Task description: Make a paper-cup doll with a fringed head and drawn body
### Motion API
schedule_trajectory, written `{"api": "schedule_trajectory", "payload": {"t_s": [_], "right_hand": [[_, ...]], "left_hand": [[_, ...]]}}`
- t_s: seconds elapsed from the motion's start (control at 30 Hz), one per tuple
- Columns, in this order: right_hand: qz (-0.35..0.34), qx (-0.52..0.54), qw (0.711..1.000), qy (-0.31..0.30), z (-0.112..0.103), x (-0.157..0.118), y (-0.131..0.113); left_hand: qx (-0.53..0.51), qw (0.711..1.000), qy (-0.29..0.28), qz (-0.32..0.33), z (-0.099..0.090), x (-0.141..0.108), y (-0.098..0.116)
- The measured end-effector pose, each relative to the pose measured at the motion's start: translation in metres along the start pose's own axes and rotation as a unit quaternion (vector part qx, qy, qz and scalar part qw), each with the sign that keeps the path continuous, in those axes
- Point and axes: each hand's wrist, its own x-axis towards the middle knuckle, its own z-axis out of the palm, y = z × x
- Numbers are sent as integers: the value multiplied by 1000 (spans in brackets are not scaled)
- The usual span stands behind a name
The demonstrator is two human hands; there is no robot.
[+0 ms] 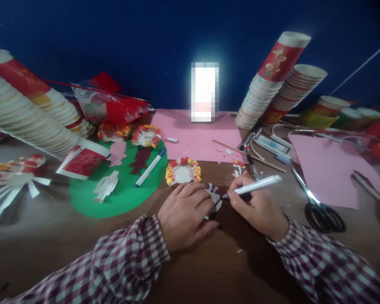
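Near the middle of the table (196, 274), partly under the left hand (183, 215): white paper cutout (214, 195) with dark patches. Left fingers laid over its left side; pinch or press-down, cannot tell. Long axis of cutout hidden. Just right of that, marker tip at cutout's right side; contact too fine to confirm. White marker (258, 184) pinched narrowly in fingers of right hand (261, 209), long axis rising rightward from tip. Left hand nearer to cutout.

Around, left to right: paper-cup stacks (28, 109); green disc (131, 198) with paper figures (107, 185) and blue-and-white marker (150, 167) on it; frilled ring (183, 160) just beyond left hand; pink sheet (177, 122) with scraps (228, 152); more cup stacks (266, 88); scissors (319, 209) right of right hand. Behind, dark blue wall (114, 33), bright pixelated rectangle (204, 92) in front.
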Motion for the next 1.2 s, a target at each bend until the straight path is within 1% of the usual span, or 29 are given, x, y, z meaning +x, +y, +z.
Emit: {"api": "schedule_trajectory", "payload": {"t_s": [0.17, 0.53, 0.7, 0.93, 1.1, 1.2], "right_hand": [[7, -2, 1000, 14, 0, 0, 1], [-13, -12, 1000, 6, 3, -1, 2], [-11, -3, 1000, 21, 2, 0, 1], [-10, -2, 1000, -8, 1, 0, 1], [-7, 5, 1000, 6, 2, -1, 1], [-8, -3, 1000, 0, 2, 0, 0]], "left_hand": [[1, 1000, -8, 1, 0, 0, 0], [7, 1000, 3, 5, 0, 0, -1], [10, 1000, -6, 3, -1, 0, -1], [8, 1000, -6, 1, -1, 0, 0], [8, 1000, -12, 0, 0, 0, -1], [10, 1000, -9, -1, 0, 0, -1]]}}
